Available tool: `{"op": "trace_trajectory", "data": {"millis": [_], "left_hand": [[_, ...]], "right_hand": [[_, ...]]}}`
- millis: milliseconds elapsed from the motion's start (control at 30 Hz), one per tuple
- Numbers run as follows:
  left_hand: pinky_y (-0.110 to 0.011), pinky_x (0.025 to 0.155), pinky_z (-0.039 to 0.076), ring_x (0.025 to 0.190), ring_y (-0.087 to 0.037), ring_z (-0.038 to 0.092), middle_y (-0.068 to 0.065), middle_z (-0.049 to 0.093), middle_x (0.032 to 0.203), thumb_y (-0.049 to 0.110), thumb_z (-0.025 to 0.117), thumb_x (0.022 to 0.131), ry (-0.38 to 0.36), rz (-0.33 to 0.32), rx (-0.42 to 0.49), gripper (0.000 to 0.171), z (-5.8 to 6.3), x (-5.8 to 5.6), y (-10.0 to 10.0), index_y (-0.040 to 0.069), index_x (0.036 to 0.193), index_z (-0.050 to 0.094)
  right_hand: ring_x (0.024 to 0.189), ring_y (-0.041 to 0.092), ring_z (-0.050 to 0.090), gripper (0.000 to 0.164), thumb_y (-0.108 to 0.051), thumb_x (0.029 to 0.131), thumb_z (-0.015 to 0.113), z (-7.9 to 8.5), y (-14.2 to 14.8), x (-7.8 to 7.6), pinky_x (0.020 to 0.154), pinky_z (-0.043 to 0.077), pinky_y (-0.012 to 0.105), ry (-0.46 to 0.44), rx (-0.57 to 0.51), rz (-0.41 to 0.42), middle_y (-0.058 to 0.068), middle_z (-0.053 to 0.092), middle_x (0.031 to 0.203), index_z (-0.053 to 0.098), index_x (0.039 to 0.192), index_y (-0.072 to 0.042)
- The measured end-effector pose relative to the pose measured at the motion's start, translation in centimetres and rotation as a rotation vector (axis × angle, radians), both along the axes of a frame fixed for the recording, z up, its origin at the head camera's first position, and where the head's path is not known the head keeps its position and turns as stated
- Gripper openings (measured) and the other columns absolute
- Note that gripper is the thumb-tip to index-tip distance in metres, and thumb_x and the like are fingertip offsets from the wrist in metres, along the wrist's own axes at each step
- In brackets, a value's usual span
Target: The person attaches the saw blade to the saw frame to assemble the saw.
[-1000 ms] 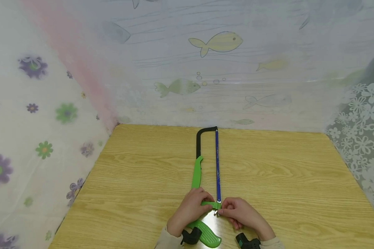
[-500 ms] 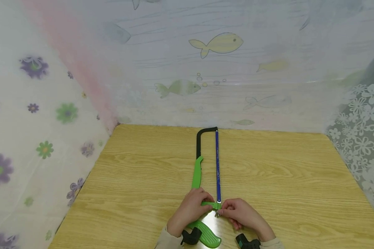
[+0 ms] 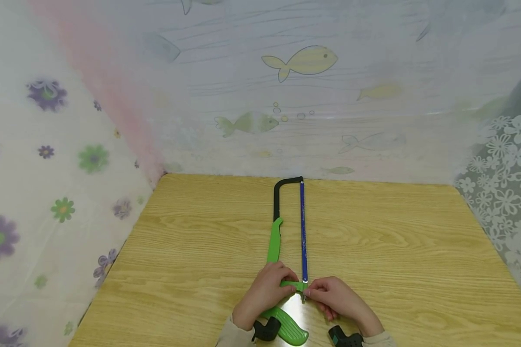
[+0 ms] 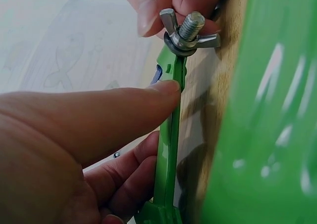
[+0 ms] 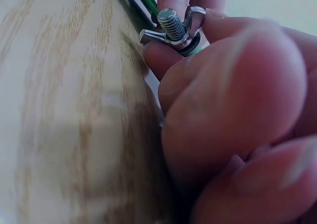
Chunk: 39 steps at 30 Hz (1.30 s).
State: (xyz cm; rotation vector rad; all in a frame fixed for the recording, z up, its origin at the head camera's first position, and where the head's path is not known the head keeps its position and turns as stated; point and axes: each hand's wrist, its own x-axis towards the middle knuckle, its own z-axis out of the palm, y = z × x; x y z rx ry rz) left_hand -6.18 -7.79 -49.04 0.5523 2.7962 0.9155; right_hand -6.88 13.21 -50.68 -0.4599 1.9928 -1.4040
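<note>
A hacksaw with a green and black frame (image 3: 274, 241) lies on the table, its blue blade (image 3: 303, 231) to the right and its ribbed green handle (image 3: 290, 328) toward me. My left hand (image 3: 265, 291) grips the short green arm (image 4: 167, 172) of the frame between thumb and fingers, near the blade's close end. At the tip of that arm, a silver wing nut (image 4: 211, 40) sits on a threaded bolt (image 4: 192, 27), with a dark washer under it. My right hand (image 3: 340, 300) has thumb and finger at the two wings, shown closely in the right wrist view.
The wood-grain table (image 3: 395, 241) spreads out on both sides of the saw. A fish-patterned curtain (image 3: 243, 86) closes off the back, and a flowered one (image 3: 21, 193) the left. Black wrist cameras (image 3: 267, 328) sit on both wrists.
The wing nut has turned between the right fingertips, its wings standing at a different angle. The right fingers shifted slightly; the left hand and the saw stay in place.
</note>
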Motion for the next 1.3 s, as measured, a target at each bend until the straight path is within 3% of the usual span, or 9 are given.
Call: {"op": "trace_trajectory", "data": {"millis": [700, 1033, 1300], "left_hand": [[-0.023, 0.067, 0.034, 0.076, -0.006, 0.040, 0.015, 0.048, 0.081, 0.028, 0.067, 0.079, -0.026, 0.000, 0.008, 0.010, 0.12, 0.05, -0.03, 0.027, 0.088, 0.066], [-0.023, 0.068, 0.034, 0.077, -0.006, 0.041, 0.015, 0.049, 0.081, 0.028, 0.067, 0.078, -0.009, -0.001, 0.010, 0.010, 0.12, 0.00, 0.02, 0.026, 0.088, 0.066], [-0.023, 0.069, 0.034, 0.078, -0.006, 0.042, 0.015, 0.049, 0.081, 0.028, 0.068, 0.077, 0.007, 0.005, 0.000, 0.011, 0.00, 0.07, -0.01, 0.026, 0.087, 0.066]], "right_hand": [[0.033, 0.008, 0.040, 0.029, -0.035, 0.088, 0.052, 0.04, 0.13, 0.04, 0.031, 0.032, 0.022, 0.001, 0.011, 0.012, -0.003, 0.045, 0.047, 0.064, 0.083, -0.009], [0.032, 0.007, 0.039, 0.025, -0.036, 0.086, 0.056, -0.30, 0.04, -0.03, 0.031, 0.033, 0.023, 0.027, 0.016, -0.001, -0.003, 0.045, 0.044, 0.063, 0.085, -0.011], [0.032, 0.008, 0.039, 0.027, -0.035, 0.084, 0.059, -0.03, -0.11, 0.03, 0.031, 0.031, 0.022, -0.001, 0.001, -0.030, -0.001, 0.046, 0.047, 0.060, 0.085, -0.008]]}}
